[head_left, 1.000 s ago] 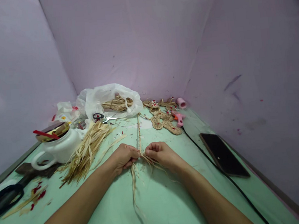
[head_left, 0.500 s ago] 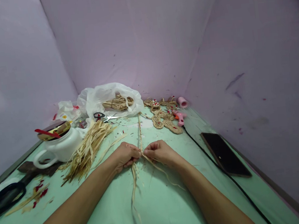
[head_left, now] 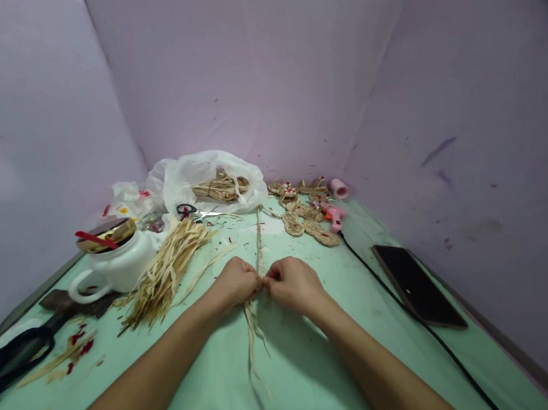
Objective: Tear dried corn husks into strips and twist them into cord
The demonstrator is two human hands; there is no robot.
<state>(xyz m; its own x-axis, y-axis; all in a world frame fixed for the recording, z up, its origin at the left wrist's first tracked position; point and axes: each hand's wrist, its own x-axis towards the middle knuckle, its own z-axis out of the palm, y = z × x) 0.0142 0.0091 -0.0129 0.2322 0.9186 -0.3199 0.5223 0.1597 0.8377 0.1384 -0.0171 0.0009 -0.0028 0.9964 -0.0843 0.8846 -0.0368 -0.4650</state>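
Note:
A thin braid of straw-coloured fibre [head_left: 259, 239] runs from the back of the table straight toward me. At its near end my left hand [head_left: 237, 280] is closed in a pinch on the braid. My right hand [head_left: 292, 282] meets it there, thumb and fingers pressed together on the same end. Loose fibre strands [head_left: 253, 351] hang down from below my left hand onto the green table [head_left: 215, 394]. Left of my hands lies a spread bundle of dry fibre strips [head_left: 168, 271]. The fingertips partly hide the braid's working end.
On the left stand a white mug [head_left: 124, 266] and black-handled scissors [head_left: 20, 355]. At the back are a plastic bag [head_left: 178, 182], small scissors [head_left: 201, 214], coiled woven pieces [head_left: 320, 231] and a pink glue gun [head_left: 336, 217]. Its black cord [head_left: 380, 278] passes a phone [head_left: 417, 284] at right.
My right hand has turned more palm-down and come against the left. The strand that trailed out under my right hand no longer shows there. The view has shifted slightly.

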